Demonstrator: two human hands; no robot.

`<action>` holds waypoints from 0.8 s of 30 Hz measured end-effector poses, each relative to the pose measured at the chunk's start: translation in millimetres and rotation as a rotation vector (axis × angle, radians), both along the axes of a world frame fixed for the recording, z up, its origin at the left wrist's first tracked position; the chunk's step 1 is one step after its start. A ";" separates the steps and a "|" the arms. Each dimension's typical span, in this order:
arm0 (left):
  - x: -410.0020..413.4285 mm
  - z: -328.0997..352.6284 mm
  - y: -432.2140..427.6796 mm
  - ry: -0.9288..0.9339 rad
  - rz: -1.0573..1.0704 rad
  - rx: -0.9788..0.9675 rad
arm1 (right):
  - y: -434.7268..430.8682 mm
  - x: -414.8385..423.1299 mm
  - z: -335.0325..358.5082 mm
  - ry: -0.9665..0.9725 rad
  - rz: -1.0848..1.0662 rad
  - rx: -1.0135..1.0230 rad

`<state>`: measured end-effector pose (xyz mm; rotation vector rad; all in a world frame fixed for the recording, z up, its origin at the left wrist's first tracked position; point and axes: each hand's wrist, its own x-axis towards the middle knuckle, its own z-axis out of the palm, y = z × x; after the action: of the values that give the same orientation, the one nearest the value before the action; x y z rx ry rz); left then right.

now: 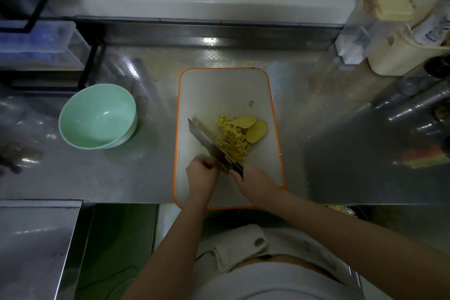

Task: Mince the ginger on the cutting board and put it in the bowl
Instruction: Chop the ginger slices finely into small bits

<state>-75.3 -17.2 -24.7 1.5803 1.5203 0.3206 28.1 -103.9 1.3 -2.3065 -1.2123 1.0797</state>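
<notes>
On the orange-rimmed white plastic cutting board (219, 90): my right hand (254, 181) gripped the black-handled steel knife (209, 140); my left hand (201, 174), curled, pinned the yellow ginger strips (230, 147).

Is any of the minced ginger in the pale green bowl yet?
No, the pale green round bowl holds nothing; the yellow ginger pieces lie on the orange-rimmed white cutting board.

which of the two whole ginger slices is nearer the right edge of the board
The deeper yellow slice, lying farthest right and closest to the cutting board's orange rim. The paler slice sits to its left, against the minced pile.
</notes>
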 end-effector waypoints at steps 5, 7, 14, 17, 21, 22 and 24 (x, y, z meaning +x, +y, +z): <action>0.6 3.8 0.1 -0.008 -0.020 0.004 | -0.7 -2.3 -3.5 -0.031 -0.001 -0.003; 1.9 4.5 0.5 0.003 -0.030 0.006 | -1.3 -3.3 -5.7 -0.041 -0.001 -0.001; 2.9 4.6 -5.0 0.003 -0.013 0.029 | -3.6 -8.7 -10.1 -0.066 0.008 0.004; -0.1 -2.4 -9.1 -0.015 0.000 0.066 | -2.7 -3.5 -13.4 -0.050 0.034 -0.013; -0.8 -6.7 -11.4 -0.043 -0.013 0.108 | -0.6 8.8 -5.1 0.066 0.021 0.012; -0.2 -6.9 -10.9 -0.038 -0.021 0.115 | -1.0 10.1 -3.0 0.086 0.013 0.028; 1.6 -7.5 -9.6 -0.026 -0.021 0.117 | -2.4 10.4 0.7 0.099 0.024 0.035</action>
<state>-73.7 -26.8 -32.1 1.6757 1.4878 0.4232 38.6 -106.3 2.0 -2.1905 -1.2144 1.1572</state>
